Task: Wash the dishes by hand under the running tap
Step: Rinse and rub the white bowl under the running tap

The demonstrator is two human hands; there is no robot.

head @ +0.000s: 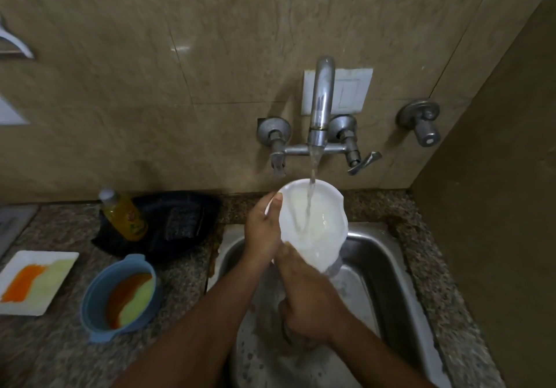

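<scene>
White plate [316, 222] under tap stream, between left hand [263, 231], right hand [307, 294].

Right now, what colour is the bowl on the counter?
Blue bowl, smeared orange and pale yellow-green inside; head view.

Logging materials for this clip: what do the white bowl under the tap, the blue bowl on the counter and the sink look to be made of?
White bowl: probably glossy plastic or melamine; thin rim, wet sheen. Blue bowl: matte plastic, judging by its moulded side handles and dull surface. Sink: brushed stainless steel, grey with soft reflections.
</scene>
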